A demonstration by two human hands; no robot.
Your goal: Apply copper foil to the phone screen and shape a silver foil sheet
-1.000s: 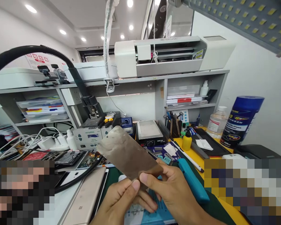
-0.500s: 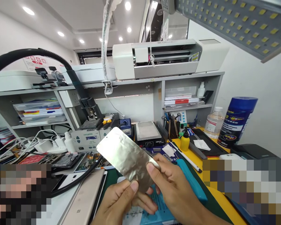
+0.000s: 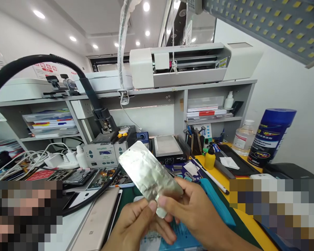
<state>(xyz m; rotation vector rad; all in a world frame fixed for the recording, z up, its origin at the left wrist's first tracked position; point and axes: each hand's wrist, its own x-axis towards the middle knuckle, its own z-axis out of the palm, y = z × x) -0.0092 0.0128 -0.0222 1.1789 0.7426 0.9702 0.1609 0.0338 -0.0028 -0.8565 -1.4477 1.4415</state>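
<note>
A phone-shaped piece with a crinkled silver foil surface is held up tilted above the bench, its far end pointing up and left. My left hand pinches its lower edge, thumb on the foil. On the right, my right hand grips the near end, with the thumb pressed on the foil close to the left thumb. The foil bulges and folds around the two thumbs. Beneath the hands lies a blue item on a green mat.
A gold phone back and a black cable lie at left. Behind stand a grey station and a flat heating plate. At right are a yellow bottle, a white pen-like tool and a blue spray can.
My right thumb has moved left and down along the foil, close to my left thumb. The foil's near end is more bent and wrinkled. The view has shifted slightly left.
</note>
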